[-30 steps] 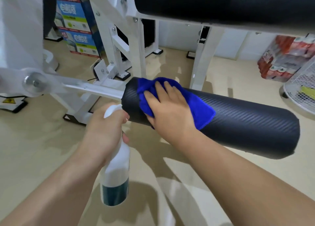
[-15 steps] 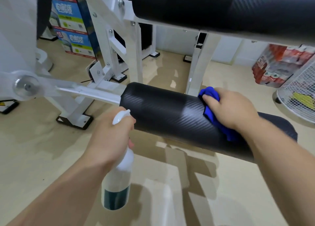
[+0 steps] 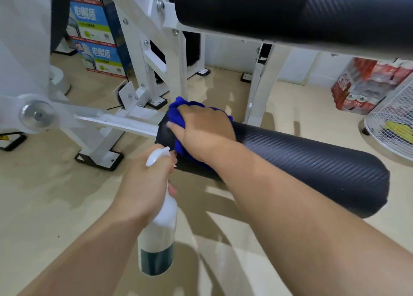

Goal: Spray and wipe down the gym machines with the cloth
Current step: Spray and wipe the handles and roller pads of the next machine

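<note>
A black padded roller (image 3: pixel 312 166) sticks out to the right from the white machine frame (image 3: pixel 138 56). My right hand (image 3: pixel 203 130) grips a bunched blue cloth (image 3: pixel 176 114) and presses it over the roller's left end, the fingers curled round the far side. Just below that end, my left hand (image 3: pixel 145 184) holds a white spray bottle (image 3: pixel 158 235) by its neck, nozzle pointing up toward the roller. A second, larger black pad (image 3: pixel 290 7) runs across the top of the view.
Stacked blue and white boxes (image 3: pixel 96 34) stand behind the frame at the back left. A pack of red-labelled bottles (image 3: pixel 362 88) and a white wire fan guard (image 3: pixel 393 119) sit at the right. Frame feet (image 3: pixel 98 159) rest on the beige floor.
My right hand has slid the cloth from the roller's middle back to its left end. The left hand and bottle have stayed below the roller.
</note>
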